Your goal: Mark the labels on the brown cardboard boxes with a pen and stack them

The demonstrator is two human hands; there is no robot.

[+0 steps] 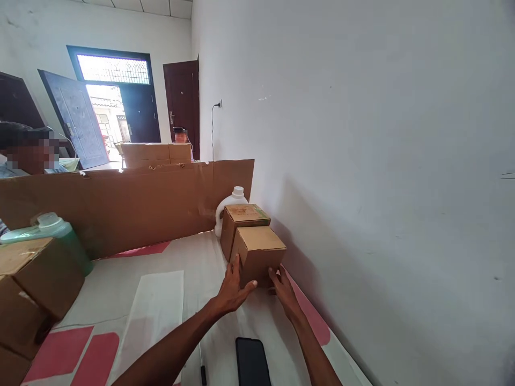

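A small closed cardboard box (pixel 263 241) stands on the table, directly in front of a second cardboard box (pixel 246 213). My left hand (pixel 233 287) lies at the near box's left side, fingers stretched along it and thumb apart. At its lower right corner is my right hand (pixel 284 289), with the fingers spread and curved toward the box. Both hands are at the box's sides, and the box rests on the table. Behind the two boxes a white jug (pixel 238 192) with a white cap is partly hidden.
A black phone (pixel 252 362) and a black-handled thin tool (pixel 203 374) lie near me. Cardboard boxes (pixel 52 279) and a green-liquid bottle (pixel 70 241) stand left. A cardboard panel (pixel 153 206) crosses the back; the wall (pixel 382 214) borders the right. Two people sit beyond the panel.
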